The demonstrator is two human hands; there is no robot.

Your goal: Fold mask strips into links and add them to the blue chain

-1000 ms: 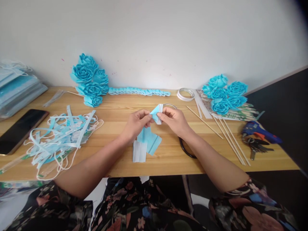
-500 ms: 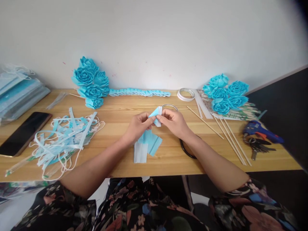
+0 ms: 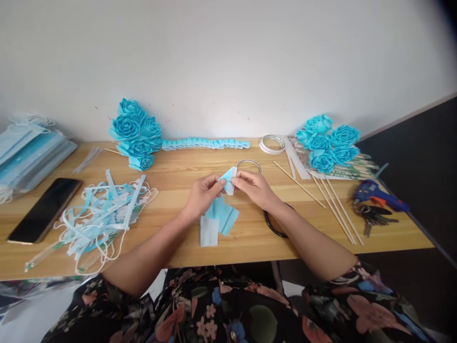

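Fingers (image 3: pixel 217 187) of left hand (image 3: pixel 202 194) and right hand (image 3: pixel 258 190) pinch a folded blue piece (image 3: pixel 228 178), apparently thin fabric.

It looked like a craft corner, though whether in a home or a small workshop could not be told. A wood-grained worktop (image 3: pixel 178 178) stood against a plain white wall (image 3: pixel 200 62) flecked with reddish marks. A blue glue gun (image 3: pixel 364 189), a roll of tape (image 3: pixel 263 146), thin wooden sticks (image 3: pixel 300 185), cut blue pieces (image 3: pixel 227 218) and clustered blue flowers (image 3: pixel 137 131) pointed to handicraft, while a phone (image 3: pixel 44 209) and keys (image 3: pixel 373 215) lent a personal note.
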